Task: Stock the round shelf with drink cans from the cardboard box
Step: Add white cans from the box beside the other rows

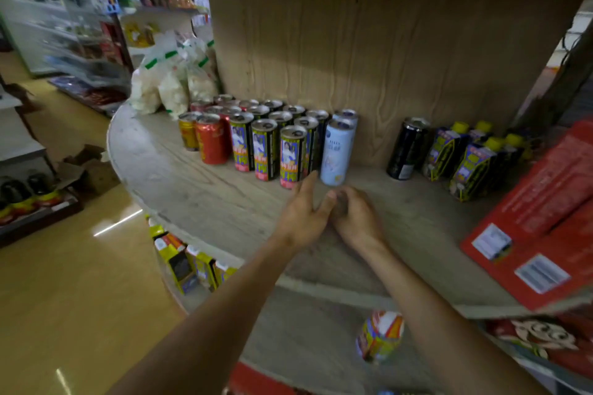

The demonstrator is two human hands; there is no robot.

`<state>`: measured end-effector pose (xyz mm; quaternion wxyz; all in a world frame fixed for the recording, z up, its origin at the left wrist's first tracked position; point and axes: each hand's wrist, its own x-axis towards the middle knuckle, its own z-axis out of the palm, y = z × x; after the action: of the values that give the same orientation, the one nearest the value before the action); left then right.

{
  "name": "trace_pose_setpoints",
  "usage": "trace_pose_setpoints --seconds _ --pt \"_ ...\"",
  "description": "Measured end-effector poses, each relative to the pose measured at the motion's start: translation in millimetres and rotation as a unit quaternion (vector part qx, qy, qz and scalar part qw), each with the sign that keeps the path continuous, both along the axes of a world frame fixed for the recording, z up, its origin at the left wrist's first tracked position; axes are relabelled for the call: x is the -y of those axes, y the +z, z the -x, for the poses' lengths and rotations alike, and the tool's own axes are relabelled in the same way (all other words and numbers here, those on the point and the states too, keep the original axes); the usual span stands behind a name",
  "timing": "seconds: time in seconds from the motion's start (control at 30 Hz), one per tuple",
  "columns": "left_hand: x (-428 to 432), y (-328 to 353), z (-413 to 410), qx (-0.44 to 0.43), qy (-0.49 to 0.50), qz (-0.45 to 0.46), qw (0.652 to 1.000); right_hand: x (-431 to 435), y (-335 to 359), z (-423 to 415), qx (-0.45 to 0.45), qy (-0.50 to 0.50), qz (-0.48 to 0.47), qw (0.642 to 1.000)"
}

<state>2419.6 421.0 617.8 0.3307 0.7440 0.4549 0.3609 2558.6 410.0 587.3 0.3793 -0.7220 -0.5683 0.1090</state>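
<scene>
Just before pale blue can: left hand straight-fingered; right hand curled, possibly empty, too blurred. Could topple yellow cans left of it through careless brush.

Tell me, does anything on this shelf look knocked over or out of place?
One colourful can lies tilted and alone on the lower tier, away from the upright rows of cans above. It is blurred, so its exact pose is unclear.

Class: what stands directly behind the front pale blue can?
A second pale blue can; only its top shows, the front can covers the rest. Behind that, the cardboard wall.
</scene>
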Motion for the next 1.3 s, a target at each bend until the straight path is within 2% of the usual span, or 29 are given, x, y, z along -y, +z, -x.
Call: trace_pose_setpoints --seconds 0.27,0.4,0.47,0.53,0.7,0.9,1.1,1.2,1.3 --pt "117 -23 109 -0.017 -0.007 -0.07 0.997 138 -14 101 0.029 0.055 -0.053 0.997" --pt "171 -72 168 -0.028 -0.018 -0.028 0.999 196 -62 152 0.055 0.044 -0.055 0.996" --pt "196 -98 190 -0.04 -0.013 -0.001 0.999 219 -88 175 0.048 0.061 -0.016 0.997" --pt "218 -127 207 -0.055 -0.001 0.023 0.998 239 -118 194 0.005 0.084 0.055 0.995" --pt "263 -222 237 -0.077 0.015 0.09 0.993 276 -203 222 -0.043 0.133 0.183 0.973" --pt "307 -396 245 -0.11 0.032 0.17 0.979 302 -391 232 -0.05 0.181 0.302 0.935" --pt "335 -588 245 -0.14 0.041 0.252 0.957 333 -583 232 -0.063 0.202 0.374 0.903" --pt "345 -674 242 -0.148 0.059 0.291 0.943 340 -677 229 -0.087 0.224 0.434 0.868" --pt "352 -755 239 -0.162 0.093 0.343 0.921 339 -753 226 -0.039 0.236 0.493 0.836"
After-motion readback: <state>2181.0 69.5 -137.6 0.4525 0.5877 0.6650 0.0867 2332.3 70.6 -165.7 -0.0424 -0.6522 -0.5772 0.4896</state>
